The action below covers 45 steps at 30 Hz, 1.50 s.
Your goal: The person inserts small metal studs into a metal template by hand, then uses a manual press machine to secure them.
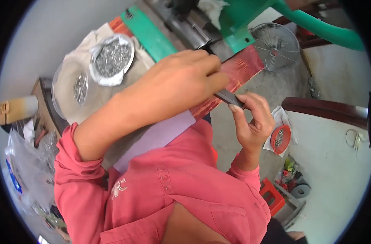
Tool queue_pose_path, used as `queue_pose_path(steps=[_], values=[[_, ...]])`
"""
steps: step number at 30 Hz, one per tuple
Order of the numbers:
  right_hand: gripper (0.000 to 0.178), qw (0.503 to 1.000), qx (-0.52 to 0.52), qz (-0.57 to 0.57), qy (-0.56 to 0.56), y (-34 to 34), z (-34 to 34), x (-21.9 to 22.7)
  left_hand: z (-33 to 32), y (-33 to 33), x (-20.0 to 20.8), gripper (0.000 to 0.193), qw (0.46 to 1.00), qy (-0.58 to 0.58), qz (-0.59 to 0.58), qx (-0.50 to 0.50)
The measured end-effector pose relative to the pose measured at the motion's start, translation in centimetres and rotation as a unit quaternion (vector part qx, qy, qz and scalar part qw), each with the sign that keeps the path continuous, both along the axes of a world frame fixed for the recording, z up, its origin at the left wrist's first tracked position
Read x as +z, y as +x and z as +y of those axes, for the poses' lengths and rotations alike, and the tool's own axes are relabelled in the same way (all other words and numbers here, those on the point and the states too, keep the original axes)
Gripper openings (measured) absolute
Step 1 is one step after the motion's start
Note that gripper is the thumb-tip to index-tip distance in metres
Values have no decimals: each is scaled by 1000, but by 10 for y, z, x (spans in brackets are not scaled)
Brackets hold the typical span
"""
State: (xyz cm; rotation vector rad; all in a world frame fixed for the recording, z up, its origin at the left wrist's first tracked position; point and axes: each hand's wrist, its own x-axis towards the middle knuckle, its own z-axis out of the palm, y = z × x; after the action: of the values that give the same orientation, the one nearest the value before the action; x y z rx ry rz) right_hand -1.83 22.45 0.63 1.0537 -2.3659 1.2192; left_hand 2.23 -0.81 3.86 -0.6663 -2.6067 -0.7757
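Note:
My right hand (254, 120) pinches the near end of a narrow dark strip (228, 97), thumb and forefinger on its edges. The strip has a row of small dots along it. My left hand (189, 75) reaches across above the wooden bench, back of the hand up, fingers curled down by the strip's far end. Its fingertips are hidden, so what they hold is not visible. Just beyond the left hand stands a green machine (234, 28) with a dark metal slide (193, 30).
Left of my left forearm are a lined white bowl (130, 57) of small metal pieces and a clear tub (59, 87) with more. The bench has a red worn board (248, 65). A wire fan guard (293, 46), a red basket (273, 140) and a red stool (277, 199) are to the right.

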Motion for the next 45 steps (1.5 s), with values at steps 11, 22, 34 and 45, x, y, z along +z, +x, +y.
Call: queue_pose_path(steps=[11, 22, 34, 45], values=[[25, 935, 298, -179, 74, 49, -57, -50, -25, 186, -59, 28, 834, 339, -344, 268], [23, 889, 349, -236, 178, 73, -84, -52, -13, 242, -68, 26, 801, 340, -338, 358], [22, 878, 301, -288, 235, 76, -95, -40, -10, 241, -72, 24, 791, 328, -318, 408], [23, 899, 250, -251, 259, 81, -107, -31, -8, 240, -77, 25, 728, 395, -316, 463]])
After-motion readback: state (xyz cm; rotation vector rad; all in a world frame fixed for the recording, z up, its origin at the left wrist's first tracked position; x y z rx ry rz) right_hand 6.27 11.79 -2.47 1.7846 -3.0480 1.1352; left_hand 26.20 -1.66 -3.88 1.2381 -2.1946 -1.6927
